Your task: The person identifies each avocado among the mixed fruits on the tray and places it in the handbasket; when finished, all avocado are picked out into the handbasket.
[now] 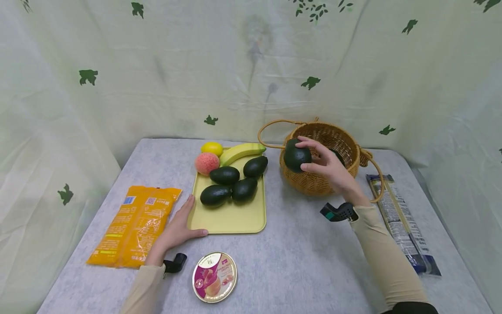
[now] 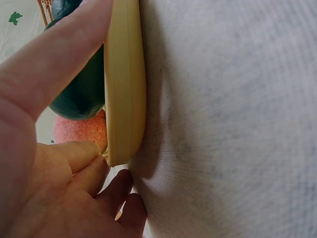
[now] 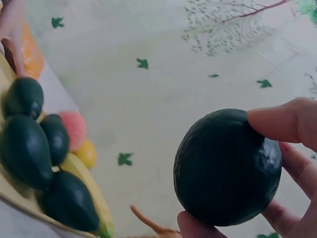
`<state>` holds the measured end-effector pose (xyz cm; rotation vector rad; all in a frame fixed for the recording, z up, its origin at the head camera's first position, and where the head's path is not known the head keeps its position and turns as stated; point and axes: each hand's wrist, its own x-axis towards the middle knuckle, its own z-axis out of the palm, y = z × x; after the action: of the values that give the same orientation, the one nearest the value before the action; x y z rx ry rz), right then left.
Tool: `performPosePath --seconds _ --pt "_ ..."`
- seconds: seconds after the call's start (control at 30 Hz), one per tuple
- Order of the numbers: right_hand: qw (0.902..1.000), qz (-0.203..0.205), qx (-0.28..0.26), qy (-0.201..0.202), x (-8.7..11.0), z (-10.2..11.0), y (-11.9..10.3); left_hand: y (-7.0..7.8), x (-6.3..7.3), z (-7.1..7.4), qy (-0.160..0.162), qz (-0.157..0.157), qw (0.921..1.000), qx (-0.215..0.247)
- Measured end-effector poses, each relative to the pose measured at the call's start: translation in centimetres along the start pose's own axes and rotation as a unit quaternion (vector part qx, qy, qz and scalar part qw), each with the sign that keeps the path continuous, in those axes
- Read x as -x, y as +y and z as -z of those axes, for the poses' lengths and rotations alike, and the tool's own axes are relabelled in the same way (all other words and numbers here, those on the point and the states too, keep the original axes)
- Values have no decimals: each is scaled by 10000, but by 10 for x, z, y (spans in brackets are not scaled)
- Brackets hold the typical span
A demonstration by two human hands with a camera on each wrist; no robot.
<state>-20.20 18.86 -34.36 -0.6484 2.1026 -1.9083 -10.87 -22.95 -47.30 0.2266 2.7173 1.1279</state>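
Observation:
Over the left rim of the wicker basket (image 1: 313,185), my right hand (image 1: 331,168) grips a dark green avocado (image 1: 296,155) between thumb and fingers. The right wrist view shows that avocado (image 3: 225,168) close up, held off any surface. Another dark rounded thing (image 1: 338,156) shows partly inside the basket behind the hand. My left hand (image 1: 178,226) rests at the near left corner of the yellow tray (image 1: 235,223), its thumb and straight fingers touching the edges. Several avocados (image 1: 245,190) lie on the tray with a banana (image 1: 241,152), a pink round fruit (image 1: 207,163) and a lemon (image 1: 212,148).
An orange packet (image 1: 135,226) lies left of the tray. A round tin (image 1: 214,277) sits in front of it. Right of the basket lies a dark blue packet (image 1: 404,222). The basket's looped handle (image 1: 270,124) sticks out left. A pale curtain (image 1: 176,87) hangs behind.

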Motion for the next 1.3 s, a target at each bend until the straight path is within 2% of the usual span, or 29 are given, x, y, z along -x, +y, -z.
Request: performPosePath --seconds 0.33,0.53,0.73,0.9,1.07,1.3 --pt "9949 -355 352 880 8 43 -6 2 1 -1 23 17 10000 -10" --pt "9909 -594 585 1058 13 64 -3 3 2 0 34 4 10000 8" --pt "9879 -735 1159 719 12 81 -1 3 3 0 45 -41 10000 31" --pt "9805 -875 1723 356 5 93 3 3 2 0 45 -37 10000 25" --pt "9690 -962 2276 -14 -3 101 5 3 2 0 43 -32 10000 18" --pt "9462 -1046 3011 -548 -7 101 4 3 2 0 21 12 10000 17"
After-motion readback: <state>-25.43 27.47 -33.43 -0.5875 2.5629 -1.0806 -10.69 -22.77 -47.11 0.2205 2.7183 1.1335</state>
